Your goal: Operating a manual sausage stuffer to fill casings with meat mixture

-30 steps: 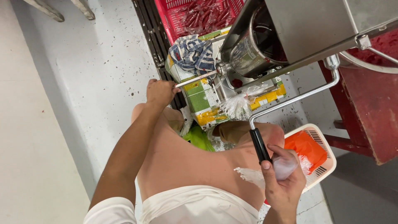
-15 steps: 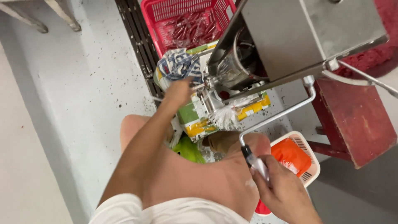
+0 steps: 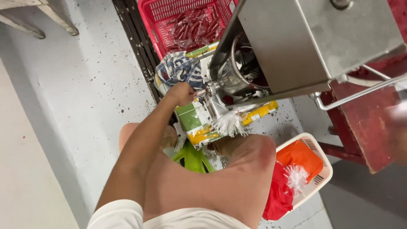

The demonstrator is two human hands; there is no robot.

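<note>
Left hand (image 3: 181, 93) fisted on thin rod (image 3: 202, 91) lying crosswise, pointing toward steel machine (image 3: 296, 42); right hand (image 3: 398, 127) blurred, grip unclear.

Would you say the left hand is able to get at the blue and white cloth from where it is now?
Probably yes: the left hand is at the machine's outlet, right beside the blue and white cloth, with nothing between them.

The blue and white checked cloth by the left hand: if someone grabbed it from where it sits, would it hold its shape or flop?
Probably floppy: the checked cloth lies crumpled in soft folds beside the left hand, so it would likely drape and sag. It looks light for its bulk. It seems unlikely to roll or slide, though a loose fold could snag on the metal machine nearby.
</note>
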